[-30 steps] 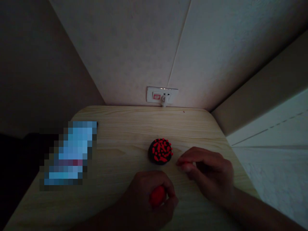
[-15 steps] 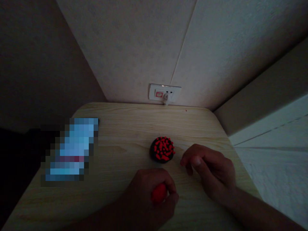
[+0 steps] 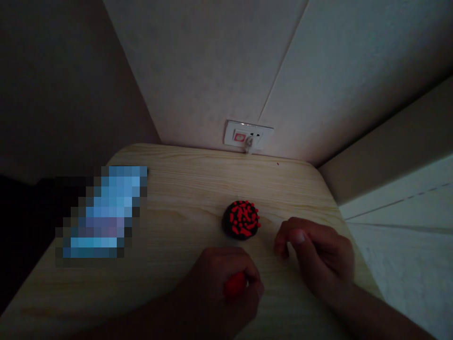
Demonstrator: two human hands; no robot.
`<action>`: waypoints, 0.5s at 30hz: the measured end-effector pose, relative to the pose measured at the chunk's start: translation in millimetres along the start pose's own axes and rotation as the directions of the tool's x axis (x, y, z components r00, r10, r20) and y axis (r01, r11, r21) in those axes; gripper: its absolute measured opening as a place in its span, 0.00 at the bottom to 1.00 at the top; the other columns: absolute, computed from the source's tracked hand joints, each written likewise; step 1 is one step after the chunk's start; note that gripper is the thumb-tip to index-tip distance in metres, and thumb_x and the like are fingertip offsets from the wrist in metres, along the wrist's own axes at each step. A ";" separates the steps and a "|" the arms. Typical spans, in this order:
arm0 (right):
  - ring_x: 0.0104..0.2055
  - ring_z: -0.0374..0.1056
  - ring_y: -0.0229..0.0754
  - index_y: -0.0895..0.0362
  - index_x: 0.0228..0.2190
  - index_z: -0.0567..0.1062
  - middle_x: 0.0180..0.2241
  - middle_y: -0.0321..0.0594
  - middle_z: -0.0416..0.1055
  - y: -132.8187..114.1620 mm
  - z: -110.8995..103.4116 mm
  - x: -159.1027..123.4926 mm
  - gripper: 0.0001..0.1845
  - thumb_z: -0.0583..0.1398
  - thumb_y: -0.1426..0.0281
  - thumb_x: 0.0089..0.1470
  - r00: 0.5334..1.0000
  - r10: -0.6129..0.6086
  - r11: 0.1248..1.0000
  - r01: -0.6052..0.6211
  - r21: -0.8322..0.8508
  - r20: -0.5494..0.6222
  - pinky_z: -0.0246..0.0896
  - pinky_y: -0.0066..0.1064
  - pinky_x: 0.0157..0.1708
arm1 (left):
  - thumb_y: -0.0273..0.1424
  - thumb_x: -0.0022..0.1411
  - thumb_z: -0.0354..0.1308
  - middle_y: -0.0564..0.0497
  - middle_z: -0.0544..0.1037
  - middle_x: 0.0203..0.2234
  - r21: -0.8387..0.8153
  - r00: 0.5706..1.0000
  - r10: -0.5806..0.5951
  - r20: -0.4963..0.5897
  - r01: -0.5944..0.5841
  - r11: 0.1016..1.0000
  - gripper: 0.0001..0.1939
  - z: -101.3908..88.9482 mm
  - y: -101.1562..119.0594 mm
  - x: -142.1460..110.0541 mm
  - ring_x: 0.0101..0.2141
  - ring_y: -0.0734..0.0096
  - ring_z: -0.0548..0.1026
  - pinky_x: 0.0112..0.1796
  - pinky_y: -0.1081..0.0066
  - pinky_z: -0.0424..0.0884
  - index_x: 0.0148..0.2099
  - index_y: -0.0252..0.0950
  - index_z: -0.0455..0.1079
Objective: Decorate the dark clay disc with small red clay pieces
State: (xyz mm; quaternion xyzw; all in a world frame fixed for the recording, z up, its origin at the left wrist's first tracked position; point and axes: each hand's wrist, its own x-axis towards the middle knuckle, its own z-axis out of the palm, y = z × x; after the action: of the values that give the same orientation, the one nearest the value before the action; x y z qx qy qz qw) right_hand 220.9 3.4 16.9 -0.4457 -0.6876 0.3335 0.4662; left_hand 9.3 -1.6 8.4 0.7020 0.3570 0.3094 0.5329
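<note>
My left hand (image 3: 226,288) is curled around a red lump of what looks like modelling clay (image 3: 235,285), which shows between thumb and forefinger. Just beyond it on the table sits a dark, round, cake-like clay piece (image 3: 242,220). Small red strips and dots cover its top, and a few dots sit along its right edge. To the right of this piece, apart from it, is my right hand (image 3: 318,252). Its fingers are bent inward with the thumb across them. Anything between those fingertips is hidden.
Both hands are over a pale wood-grain table (image 3: 184,189) with rounded back corners. A lit, blurred-out phone-like screen (image 3: 106,208) lies at the left. Behind the table, a wall socket (image 3: 248,136) holds a plug. A tiny red bit (image 3: 278,164) rests near the back edge.
A second ago a bit of red clay showed between my right fingertips; now none shows. My right hand has drawn slightly right, its fingers curling. My left hand keeps its hold. The view has tilted slightly.
</note>
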 end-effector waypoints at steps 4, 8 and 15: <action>0.26 0.72 0.34 0.51 0.39 0.83 0.33 0.36 0.82 2.3 6.2 0.9 0.10 0.68 0.78 0.58 0.983 0.026 0.999 -0.020 0.033 -0.184 0.70 0.24 0.25 | 0.22 0.57 0.59 0.56 0.75 0.21 0.000 1.000 -0.004 0.006 0.004 1.000 0.07 -0.6 0.8 1.0 0.24 0.77 0.72 0.30 0.80 0.67 0.27 0.35 0.73; 0.31 0.76 0.36 0.51 0.44 0.83 0.42 0.40 0.84 1.8 8.9 3.6 0.12 0.63 0.77 0.65 0.976 0.090 0.991 -0.068 0.119 -0.196 0.75 0.26 0.31 | 0.23 0.58 0.58 0.55 0.75 0.21 -0.016 1.000 -0.015 0.010 0.016 1.000 0.08 0.1 -0.2 2.0 0.24 0.77 0.72 0.29 0.79 0.67 0.27 0.35 0.73; 0.27 0.76 0.36 0.53 0.39 0.82 0.36 0.40 0.85 2.0 7.8 4.4 0.04 0.64 0.71 0.65 0.954 0.142 0.972 -0.084 0.220 -0.262 0.75 0.25 0.28 | 0.23 0.57 0.57 0.55 0.75 0.21 0.003 0.999 -0.048 0.009 0.048 0.999 0.08 -0.5 0.9 0.7 0.23 0.76 0.72 0.29 0.78 0.66 0.27 0.35 0.72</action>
State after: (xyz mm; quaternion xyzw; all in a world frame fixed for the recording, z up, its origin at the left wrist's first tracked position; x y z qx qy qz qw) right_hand 213.5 7.9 14.0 -0.4758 -0.5507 0.3639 0.5813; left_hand 9.4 -0.9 9.5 0.6956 0.3717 0.2929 0.5406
